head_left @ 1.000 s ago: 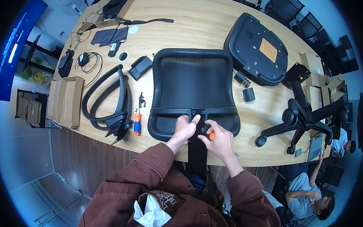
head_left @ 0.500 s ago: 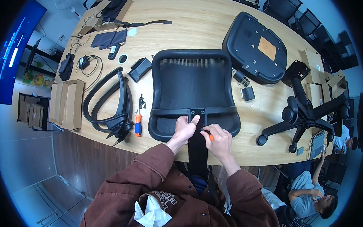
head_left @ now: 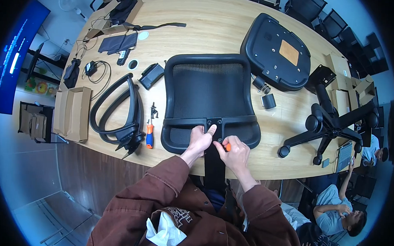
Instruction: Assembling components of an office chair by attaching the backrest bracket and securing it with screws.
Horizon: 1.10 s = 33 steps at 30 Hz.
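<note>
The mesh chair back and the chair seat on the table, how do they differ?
The chair back has a see-through mesh panel in a black frame; the chair seat is solid, underside up, with a tan patch in the middle. The chair back lies near the table's front edge with the left hand and right hand at its bracket; the chair seat lies farther back, untouched. Both are black and lie flat.
</note>
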Tool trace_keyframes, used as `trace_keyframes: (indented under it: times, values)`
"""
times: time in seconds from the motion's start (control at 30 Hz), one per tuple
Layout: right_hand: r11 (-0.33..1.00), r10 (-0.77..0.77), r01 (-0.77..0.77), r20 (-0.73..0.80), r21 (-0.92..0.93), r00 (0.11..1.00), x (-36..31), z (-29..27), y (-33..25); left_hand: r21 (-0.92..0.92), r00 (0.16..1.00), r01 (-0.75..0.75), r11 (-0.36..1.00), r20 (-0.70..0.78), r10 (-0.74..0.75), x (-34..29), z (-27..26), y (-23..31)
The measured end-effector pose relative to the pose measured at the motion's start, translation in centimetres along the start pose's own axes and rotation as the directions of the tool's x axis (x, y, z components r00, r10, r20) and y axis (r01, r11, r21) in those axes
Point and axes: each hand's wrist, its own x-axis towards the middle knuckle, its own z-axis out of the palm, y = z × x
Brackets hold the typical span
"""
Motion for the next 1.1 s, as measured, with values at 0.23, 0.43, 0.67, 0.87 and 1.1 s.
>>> trace_keyframes:
  times: [0.23,0.43,0.67,0.87,1.1]
  values:
    - [0.979,-0.104,0.095,0.037,0.182,0.994,0.7,-0.8,0.8,-0.03,0.999,-0.033,0.999,-0.003,0.033,0.2,0.2,-0.2]
    - [0.982,-0.069,0.062,0.032,0.179,0.997,0.3,-0.3,0.9,0.018,1.0,-0.024,1.0,-0.011,0.024,0.8,0.0,-1.1]
    - [0.995,0.022,-0.02,-0.024,0.093,0.999,0.1,0.3,0.5,0.012,0.999,-0.025,1.0,-0.02,0.025,0.6,0.2,-0.8]
    - [0.992,0.114,-0.117,0.057,0.052,0.992,-0.2,-0.1,0.4,-0.096,1.0,0.004,0.995,0.01,-0.003,0.5,0.1,-0.6]
    - [0.979,-0.093,0.093,-0.012,0.179,0.996,0.3,0.3,1.4,0.02,0.999,-0.029,0.999,-0.02,0.029,0.3,0.3,0.0]
